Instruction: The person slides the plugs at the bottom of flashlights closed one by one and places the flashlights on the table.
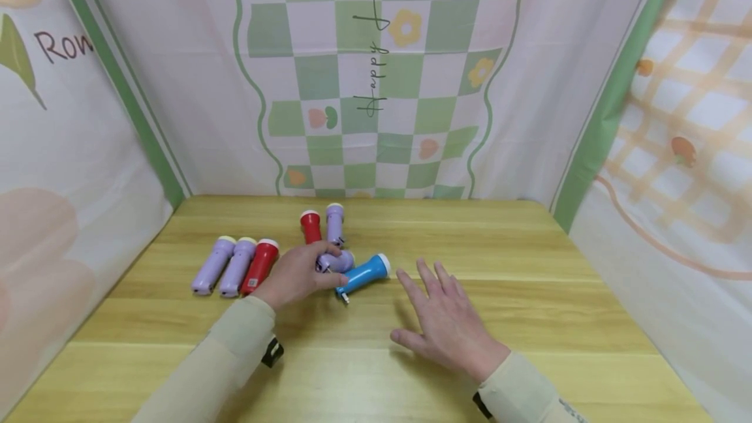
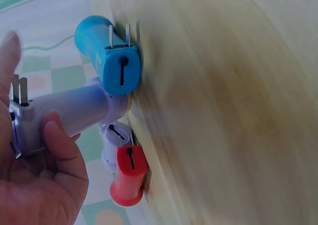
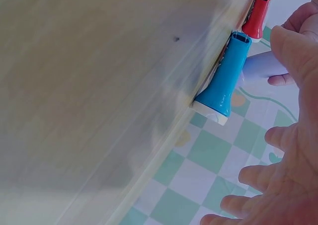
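My left hand point(image 1: 298, 274) grips a purple flashlight point(image 2: 74, 108) near its tail end, where metal plug prongs stick out. In the head view much of that flashlight hides behind the fingers. Close beside it lies a blue flashlight point(image 1: 365, 273) with a white rim, its two prongs folded out. Behind the left hand are a red flashlight point(image 1: 311, 228) and another purple flashlight point(image 1: 335, 222). My right hand point(image 1: 449, 322) hovers over the table to the right of the blue flashlight, fingers spread and holding nothing.
On the left, two purple flashlights point(image 1: 214, 266) and a red flashlight point(image 1: 262, 264) lie side by side in a row. All rest on a wooden table point(image 1: 499, 247). Printed fabric point(image 1: 405, 77) hangs behind the table and along both sides.
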Motion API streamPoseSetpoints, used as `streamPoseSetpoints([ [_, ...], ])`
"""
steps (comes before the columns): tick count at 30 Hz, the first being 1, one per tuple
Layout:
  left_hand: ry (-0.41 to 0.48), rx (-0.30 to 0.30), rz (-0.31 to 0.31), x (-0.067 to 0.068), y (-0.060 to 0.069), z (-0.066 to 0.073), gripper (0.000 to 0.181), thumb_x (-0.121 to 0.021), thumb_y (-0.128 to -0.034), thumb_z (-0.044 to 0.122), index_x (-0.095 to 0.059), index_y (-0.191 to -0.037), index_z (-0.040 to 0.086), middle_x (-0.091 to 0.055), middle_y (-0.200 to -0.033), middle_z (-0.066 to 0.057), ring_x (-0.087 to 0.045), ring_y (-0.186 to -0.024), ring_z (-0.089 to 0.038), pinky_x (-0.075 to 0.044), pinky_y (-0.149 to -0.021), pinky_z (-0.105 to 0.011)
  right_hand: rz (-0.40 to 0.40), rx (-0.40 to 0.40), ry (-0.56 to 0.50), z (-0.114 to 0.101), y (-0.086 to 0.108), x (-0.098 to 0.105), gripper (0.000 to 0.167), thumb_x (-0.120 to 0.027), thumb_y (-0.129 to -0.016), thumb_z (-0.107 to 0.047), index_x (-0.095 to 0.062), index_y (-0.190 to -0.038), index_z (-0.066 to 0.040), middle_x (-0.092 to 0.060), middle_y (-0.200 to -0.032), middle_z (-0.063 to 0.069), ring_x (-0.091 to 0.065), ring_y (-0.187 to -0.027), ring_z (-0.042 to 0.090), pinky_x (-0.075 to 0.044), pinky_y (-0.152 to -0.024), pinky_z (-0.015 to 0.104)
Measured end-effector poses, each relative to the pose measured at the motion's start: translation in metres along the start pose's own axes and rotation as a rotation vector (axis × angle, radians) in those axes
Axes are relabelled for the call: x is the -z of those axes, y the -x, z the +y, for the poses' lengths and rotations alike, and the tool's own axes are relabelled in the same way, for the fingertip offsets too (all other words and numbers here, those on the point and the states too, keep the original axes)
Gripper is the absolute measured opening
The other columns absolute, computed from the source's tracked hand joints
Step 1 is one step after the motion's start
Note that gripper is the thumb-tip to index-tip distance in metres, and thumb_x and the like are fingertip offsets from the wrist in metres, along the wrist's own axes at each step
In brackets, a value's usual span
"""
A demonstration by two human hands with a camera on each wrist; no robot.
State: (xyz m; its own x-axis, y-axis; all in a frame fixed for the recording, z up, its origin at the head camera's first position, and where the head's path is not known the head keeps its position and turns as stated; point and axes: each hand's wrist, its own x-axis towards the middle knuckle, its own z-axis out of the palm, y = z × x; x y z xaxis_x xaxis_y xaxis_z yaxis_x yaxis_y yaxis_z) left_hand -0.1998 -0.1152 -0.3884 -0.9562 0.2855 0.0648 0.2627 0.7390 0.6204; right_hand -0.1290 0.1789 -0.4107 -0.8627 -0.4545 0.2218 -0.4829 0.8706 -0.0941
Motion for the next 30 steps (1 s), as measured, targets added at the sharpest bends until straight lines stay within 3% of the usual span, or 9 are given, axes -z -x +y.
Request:
streamPoseSetpoints([
  [6,-0.015,-0.040,-0.051,0.0012,-0.0004,0.0002,0.063,-0.095,-0.0772,0.031,-0.066,-0.133,0.022,-0.067,-0.128,0.000,-0.060,-0.107,-0.022,-0.053,-0.102,-0.046,-0.004,-0.009,-0.016,0.0002,0.0003,0.0003,0.099,-0.072,-0.087,-0.067,-0.034,-0.164,-0.017,-0.028,-0.167,0.027,-0.027,-0.151,0.056,-0.028,-0.120,0.069],
  [9,-0.038,-0.063,-0.049,0.0007,-0.0006,0.0007,0.062,-0.094,-0.0790,0.023,-0.066,-0.134,0.020,-0.067,-0.130,-0.001,-0.062,-0.108,-0.022,-0.053,-0.104,-0.046,-0.011,-0.012,-0.024,0.0002,0.0008,0.0005,0.099,-0.072,-0.088,-0.067,-0.033,-0.164,-0.017,-0.026,-0.168,0.027,-0.025,-0.151,0.055,-0.027,-0.120,0.069],
  [17,-0.108,-0.137,0.043,-0.0036,0.0004,-0.0032,0.049,-0.085,-0.0871,0.010,-0.067,-0.133,0.015,-0.070,-0.129,-0.005,-0.066,-0.110,-0.024,-0.054,-0.105,-0.047,-0.011,-0.014,-0.034,0.0011,0.0020,0.0006,0.099,-0.072,-0.088,-0.066,-0.032,-0.164,-0.018,-0.025,-0.168,0.026,-0.023,-0.152,0.055,-0.026,-0.121,0.069],
  [25,-0.126,-0.200,0.136,-0.0049,0.0032,-0.0066,0.045,-0.081,-0.0917,0.014,-0.064,-0.133,0.010,-0.073,-0.122,-0.010,-0.069,-0.108,-0.028,-0.056,-0.101,-0.049,-0.009,-0.011,-0.037,0.0012,0.0024,-0.0006,0.099,-0.071,-0.088,-0.066,-0.032,-0.164,-0.018,-0.026,-0.167,0.027,-0.023,-0.152,0.056,-0.026,-0.121,0.070],
  [30,-0.131,-0.192,0.171,-0.0018,0.0051,-0.0062,0.047,-0.078,-0.0950,0.019,-0.060,-0.138,0.010,-0.072,-0.120,-0.008,-0.069,-0.102,-0.023,-0.058,-0.098,-0.047,-0.003,-0.007,-0.031,0.0012,0.0025,-0.0010,0.099,-0.071,-0.088,-0.066,-0.032,-0.164,-0.017,-0.027,-0.167,0.027,-0.024,-0.152,0.055,-0.026,-0.121,0.069],
])
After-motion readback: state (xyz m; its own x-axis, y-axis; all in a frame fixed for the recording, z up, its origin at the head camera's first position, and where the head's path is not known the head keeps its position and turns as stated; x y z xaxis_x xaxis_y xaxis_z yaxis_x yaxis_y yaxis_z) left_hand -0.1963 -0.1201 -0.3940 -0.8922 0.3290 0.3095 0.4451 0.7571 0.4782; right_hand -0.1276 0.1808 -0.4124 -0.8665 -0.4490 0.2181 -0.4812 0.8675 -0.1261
